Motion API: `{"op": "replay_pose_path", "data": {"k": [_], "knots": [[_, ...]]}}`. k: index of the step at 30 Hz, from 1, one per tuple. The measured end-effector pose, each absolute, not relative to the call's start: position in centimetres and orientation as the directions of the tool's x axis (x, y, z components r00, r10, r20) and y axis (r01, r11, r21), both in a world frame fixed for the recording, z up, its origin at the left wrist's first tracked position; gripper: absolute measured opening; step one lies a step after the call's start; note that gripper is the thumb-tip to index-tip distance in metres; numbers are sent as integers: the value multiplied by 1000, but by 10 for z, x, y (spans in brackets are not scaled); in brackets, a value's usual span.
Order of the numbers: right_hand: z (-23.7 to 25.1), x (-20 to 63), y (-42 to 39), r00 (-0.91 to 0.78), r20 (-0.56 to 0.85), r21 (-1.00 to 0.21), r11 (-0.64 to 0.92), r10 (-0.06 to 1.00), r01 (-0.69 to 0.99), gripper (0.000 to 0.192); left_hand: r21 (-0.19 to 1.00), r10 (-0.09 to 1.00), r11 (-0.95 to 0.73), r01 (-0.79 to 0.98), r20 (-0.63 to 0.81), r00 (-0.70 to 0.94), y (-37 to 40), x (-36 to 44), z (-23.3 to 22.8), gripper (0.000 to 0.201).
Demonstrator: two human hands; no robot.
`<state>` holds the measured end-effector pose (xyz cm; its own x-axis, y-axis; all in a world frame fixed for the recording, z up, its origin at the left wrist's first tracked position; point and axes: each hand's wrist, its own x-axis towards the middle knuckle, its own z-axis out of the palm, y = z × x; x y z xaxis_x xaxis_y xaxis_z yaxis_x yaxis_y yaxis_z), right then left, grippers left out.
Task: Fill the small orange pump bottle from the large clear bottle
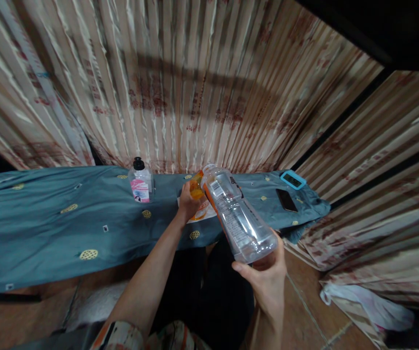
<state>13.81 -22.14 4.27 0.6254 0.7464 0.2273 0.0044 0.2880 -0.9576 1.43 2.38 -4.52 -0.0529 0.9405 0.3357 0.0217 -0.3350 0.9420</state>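
My right hand [267, 277] grips a large clear plastic bottle [240, 216] near its base. The bottle lies tilted, its neck pointing up and to the left, and it carries a label with orange, dark print and a barcode. Closed around a small translucent orange-yellow container [196, 186] is my left hand [189, 203]. This container is right beside the bottle's neck; whether the two touch I cannot tell. Beneath them on the cloth lies a white sheet with orange print [205, 212], partly hidden by my left hand and the bottle.
A teal cloth with yellow pineapple prints [110, 238] covers the long table. On its left stands a clear bottle with black cap and pink label [139, 184]. A dark phone [287, 200] and a blue-framed digital clock [293, 180] lie at right. Pleated curtains [194, 97] hang behind.
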Motion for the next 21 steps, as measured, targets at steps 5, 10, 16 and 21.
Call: {"op": "replay_pose_path", "data": {"k": [5, 10, 16, 21], "knots": [[43, 140, -223, 596, 278, -947, 320, 753, 37, 99, 951, 949, -305, 49, 308, -66, 21, 15, -40, 49], [46, 139, -223, 587, 321, -938, 333, 743, 91, 96, 957, 955, -289, 4, 289, -60, 20, 15, -38, 49], [47, 138, -222, 561, 344, -932, 345, 753, 109, 94, 958, 955, -287, 20, 288, -67, 19, 16, -38, 52], [47, 138, -224, 561, 337, -935, 337, 756, 107, 95, 958, 956, -281, 60, 285, -72, 17, 15, -35, 51]]}}
